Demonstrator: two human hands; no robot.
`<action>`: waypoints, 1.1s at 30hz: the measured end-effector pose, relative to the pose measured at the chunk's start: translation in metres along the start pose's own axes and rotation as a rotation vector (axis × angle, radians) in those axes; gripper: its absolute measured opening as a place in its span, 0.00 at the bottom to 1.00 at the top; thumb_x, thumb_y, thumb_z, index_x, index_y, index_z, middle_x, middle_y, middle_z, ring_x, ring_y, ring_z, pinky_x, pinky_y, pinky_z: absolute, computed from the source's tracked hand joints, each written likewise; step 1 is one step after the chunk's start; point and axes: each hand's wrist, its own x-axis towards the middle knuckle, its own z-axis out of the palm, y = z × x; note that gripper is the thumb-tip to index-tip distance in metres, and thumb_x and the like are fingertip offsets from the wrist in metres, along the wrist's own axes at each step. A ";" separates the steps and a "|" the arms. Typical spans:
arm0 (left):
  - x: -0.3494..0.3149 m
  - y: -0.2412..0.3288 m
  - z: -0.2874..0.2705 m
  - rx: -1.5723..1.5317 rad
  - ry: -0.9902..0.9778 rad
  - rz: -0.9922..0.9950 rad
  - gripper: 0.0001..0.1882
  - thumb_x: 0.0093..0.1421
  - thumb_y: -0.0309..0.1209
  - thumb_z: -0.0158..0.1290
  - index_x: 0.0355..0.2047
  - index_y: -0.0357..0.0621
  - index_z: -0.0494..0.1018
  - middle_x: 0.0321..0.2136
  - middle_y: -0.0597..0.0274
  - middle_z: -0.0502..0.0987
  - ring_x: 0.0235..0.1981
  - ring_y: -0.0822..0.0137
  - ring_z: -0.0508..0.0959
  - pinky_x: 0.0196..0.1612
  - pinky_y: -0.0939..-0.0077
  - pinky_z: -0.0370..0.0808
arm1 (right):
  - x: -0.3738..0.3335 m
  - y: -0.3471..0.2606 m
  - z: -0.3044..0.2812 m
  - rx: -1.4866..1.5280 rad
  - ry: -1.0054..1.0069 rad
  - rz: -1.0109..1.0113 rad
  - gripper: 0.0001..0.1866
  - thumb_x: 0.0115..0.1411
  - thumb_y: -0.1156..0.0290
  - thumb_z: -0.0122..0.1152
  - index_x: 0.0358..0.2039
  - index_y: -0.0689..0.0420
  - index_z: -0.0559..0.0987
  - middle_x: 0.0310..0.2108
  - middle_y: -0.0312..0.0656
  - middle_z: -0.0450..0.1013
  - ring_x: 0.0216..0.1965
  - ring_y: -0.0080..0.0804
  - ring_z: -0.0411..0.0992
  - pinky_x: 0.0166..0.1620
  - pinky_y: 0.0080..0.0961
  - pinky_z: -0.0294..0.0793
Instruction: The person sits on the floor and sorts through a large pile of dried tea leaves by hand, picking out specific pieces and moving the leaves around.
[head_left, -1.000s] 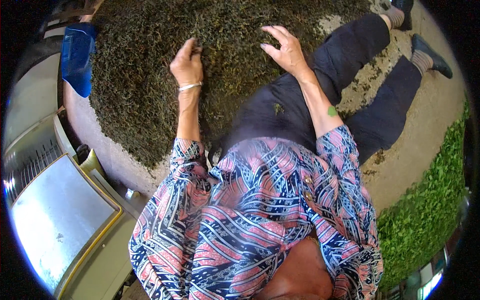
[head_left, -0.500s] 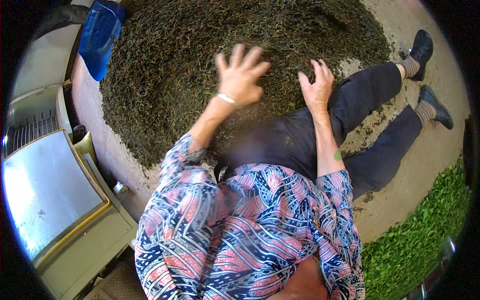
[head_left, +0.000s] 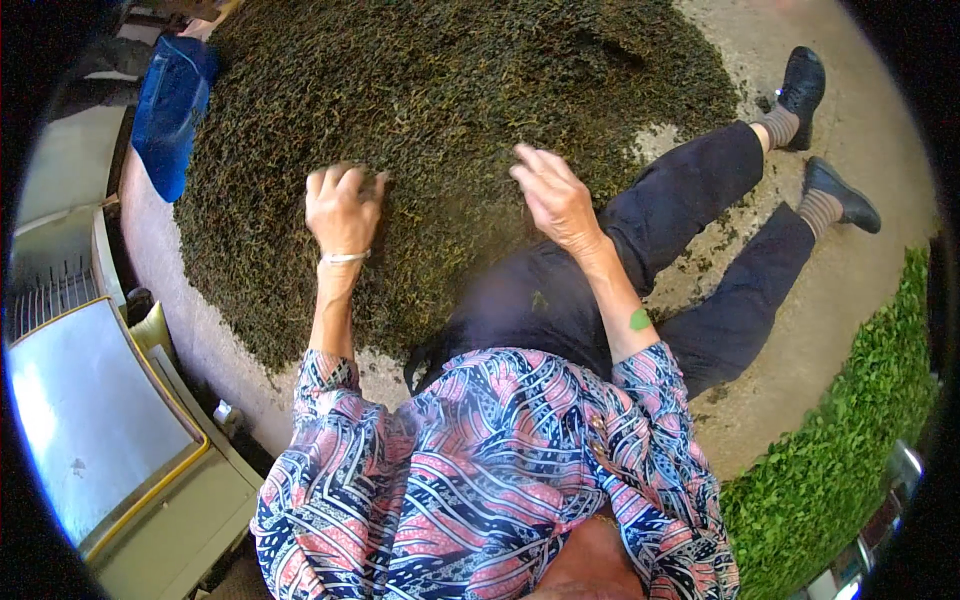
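Note:
A broad heap of dark, withered leaves [head_left: 440, 90] lies on the floor in front of me. Over its near left part is my left hand [head_left: 342, 212], a pale bracelet at the wrist. Its fingers are curled down toward the leaves, dark bits show at the fingertips, and what they close on is hidden. Farther right, my right hand [head_left: 558, 203] is held above the heap's near edge, close to my thigh. Its fingers are stretched out, with nothing visible in them. A small green leaf [head_left: 640, 319] sticks to my right forearm.
My legs in dark trousers [head_left: 690, 180] stretch to the right beside the heap. A blue plastic piece [head_left: 172, 120] sits at its far left edge. Pale metal machinery [head_left: 110, 410] stands at left. Fresh green leaves [head_left: 830, 470] are spread at lower right.
My left hand has moved left and down, its spread fingers now curled. My right hand has shifted left and slightly down. The view has shifted slightly.

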 end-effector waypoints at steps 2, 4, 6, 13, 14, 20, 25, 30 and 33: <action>0.025 0.026 0.002 0.049 -0.087 0.164 0.23 0.38 0.37 0.63 0.38 0.51 0.72 0.49 0.53 0.65 0.50 0.50 0.62 0.49 0.54 0.61 | -0.002 -0.003 -0.013 -0.033 0.174 0.264 0.15 0.49 0.73 0.57 0.39 0.59 0.72 0.49 0.48 0.64 0.52 0.44 0.59 0.50 0.35 0.64; 0.045 0.056 0.008 -0.052 -0.202 0.206 0.34 0.41 0.43 0.62 0.49 0.52 0.66 0.56 0.49 0.56 0.55 0.45 0.55 0.53 0.51 0.54 | -0.006 0.007 -0.019 -0.128 0.292 0.498 0.21 0.47 0.71 0.60 0.44 0.60 0.70 0.52 0.52 0.61 0.54 0.48 0.56 0.53 0.37 0.60; 0.057 0.079 0.021 -0.214 -0.262 0.317 0.38 0.43 0.44 0.60 0.54 0.53 0.60 0.56 0.49 0.55 0.56 0.46 0.54 0.53 0.52 0.54 | -0.006 0.013 -0.021 -0.023 0.337 0.686 0.29 0.50 0.64 0.59 0.50 0.63 0.64 0.54 0.59 0.56 0.55 0.51 0.54 0.56 0.38 0.54; 0.105 0.089 0.113 -0.128 -0.731 0.025 0.56 0.42 0.60 0.54 0.56 0.26 0.45 0.56 0.34 0.49 0.58 0.44 0.50 0.59 0.60 0.51 | 0.002 0.049 -0.030 0.835 0.689 1.274 0.38 0.56 0.54 0.52 0.56 0.68 0.52 0.59 0.54 0.49 0.60 0.39 0.49 0.60 0.31 0.46; 0.117 0.076 0.126 -0.206 -0.775 -0.031 0.58 0.38 0.62 0.55 0.55 0.25 0.47 0.54 0.33 0.53 0.56 0.44 0.55 0.57 0.61 0.56 | 0.003 0.054 -0.028 0.830 0.684 1.282 0.38 0.56 0.54 0.52 0.56 0.68 0.52 0.59 0.54 0.49 0.60 0.39 0.49 0.60 0.31 0.46; 0.169 0.046 0.202 -0.222 -0.904 -0.090 0.42 0.43 0.45 0.53 0.57 0.40 0.51 0.42 0.42 0.68 0.45 0.47 0.67 0.51 0.63 0.63 | 0.012 0.077 -0.027 0.995 0.558 1.335 0.39 0.53 0.45 0.51 0.57 0.58 0.56 0.60 0.47 0.48 0.62 0.36 0.46 0.58 0.42 0.41; 0.162 0.025 0.258 -0.184 -0.843 -0.072 0.30 0.52 0.30 0.41 0.57 0.46 0.52 0.43 0.45 0.68 0.42 0.56 0.68 0.47 0.66 0.65 | 0.027 0.095 -0.017 1.129 0.393 1.427 0.42 0.48 0.48 0.60 0.56 0.62 0.57 0.61 0.45 0.46 0.62 0.36 0.41 0.60 0.40 0.34; 0.136 -0.065 0.273 -0.369 -0.878 0.132 0.27 0.58 0.43 0.41 0.54 0.40 0.57 0.51 0.52 0.64 0.50 0.59 0.65 0.54 0.70 0.60 | 0.061 0.080 0.005 1.104 -0.056 1.215 0.51 0.45 0.35 0.51 0.59 0.62 0.52 0.62 0.51 0.41 0.63 0.43 0.36 0.60 0.45 0.33; 0.141 0.002 0.245 -0.725 -1.120 -0.054 0.29 0.58 0.46 0.37 0.55 0.42 0.55 0.55 0.54 0.59 0.53 0.57 0.61 0.57 0.68 0.57 | 0.046 0.093 -0.016 1.104 -0.117 1.293 0.52 0.40 0.39 0.59 0.59 0.59 0.54 0.62 0.55 0.36 0.63 0.44 0.35 0.61 0.40 0.34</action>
